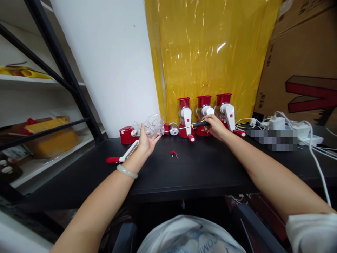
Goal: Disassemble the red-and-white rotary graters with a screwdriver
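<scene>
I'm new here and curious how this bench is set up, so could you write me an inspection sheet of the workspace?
Surface: black table, bearing parts and units.
Work things: clear plastic part, held up; screwdriver, its shaft reaching toward that part.
Clutter: small red pieces in front; red-and-white handle and red part at left; three red-and-white crank units standing at the back.
Hands: left hand holds the clear plastic part; right hand grips the screwdriver.
Cables: white cables at right, some hanging over the edge.
Surroundings: yellow sheet and white panel behind; cardboard box at right; shelves at left.
</scene>
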A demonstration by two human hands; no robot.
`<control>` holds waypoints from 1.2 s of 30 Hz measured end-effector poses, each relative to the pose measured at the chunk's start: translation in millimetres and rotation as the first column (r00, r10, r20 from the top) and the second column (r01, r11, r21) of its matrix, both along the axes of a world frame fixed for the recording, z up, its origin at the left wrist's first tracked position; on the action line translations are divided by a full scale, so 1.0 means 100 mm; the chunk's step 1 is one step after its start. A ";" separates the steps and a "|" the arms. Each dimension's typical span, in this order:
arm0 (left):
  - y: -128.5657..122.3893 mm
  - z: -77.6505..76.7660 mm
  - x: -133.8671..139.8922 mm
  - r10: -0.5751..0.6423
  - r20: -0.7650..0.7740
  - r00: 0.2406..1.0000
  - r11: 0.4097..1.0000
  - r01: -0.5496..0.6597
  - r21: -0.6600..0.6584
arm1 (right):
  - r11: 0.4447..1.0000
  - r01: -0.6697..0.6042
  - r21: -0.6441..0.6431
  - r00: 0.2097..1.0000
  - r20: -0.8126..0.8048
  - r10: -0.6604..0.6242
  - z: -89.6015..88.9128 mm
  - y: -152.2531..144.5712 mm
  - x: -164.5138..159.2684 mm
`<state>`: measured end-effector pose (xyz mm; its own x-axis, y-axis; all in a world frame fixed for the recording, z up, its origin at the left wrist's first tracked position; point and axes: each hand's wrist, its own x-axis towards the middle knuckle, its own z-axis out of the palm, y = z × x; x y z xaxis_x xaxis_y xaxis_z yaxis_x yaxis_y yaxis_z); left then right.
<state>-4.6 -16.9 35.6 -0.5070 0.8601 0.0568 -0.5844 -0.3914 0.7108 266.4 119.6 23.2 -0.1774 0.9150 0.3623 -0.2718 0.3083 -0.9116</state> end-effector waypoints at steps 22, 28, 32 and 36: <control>0.00 0.02 -0.02 -0.001 0.014 1.000 1.000 0.001 -0.007 | 0.998 -0.047 -0.052 0.998 0.040 0.049 0.03 -0.09 0.01; 0.00 0.02 -0.01 -0.002 -0.003 1.000 1.000 0.002 -0.009 | 1.000 0.021 -0.005 0.989 0.145 -0.020 -0.02 0.02 0.03; -0.01 0.03 -0.01 0.001 0.015 1.000 1.000 -0.001 -0.020 | 0.992 0.011 0.128 0.946 0.321 -0.052 -0.09 0.08 0.05; -0.01 0.03 -0.02 0.003 0.022 1.000 1.000 -0.003 -0.019 | 0.995 -0.029 0.092 0.973 0.229 0.007 -0.09 0.05 0.05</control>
<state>-6.8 -17.6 38.8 -0.5103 0.8595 0.0292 -0.5987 -0.3794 0.7054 271.0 124.3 13.9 -0.2814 0.8745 0.3951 -0.0664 0.3930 -0.9172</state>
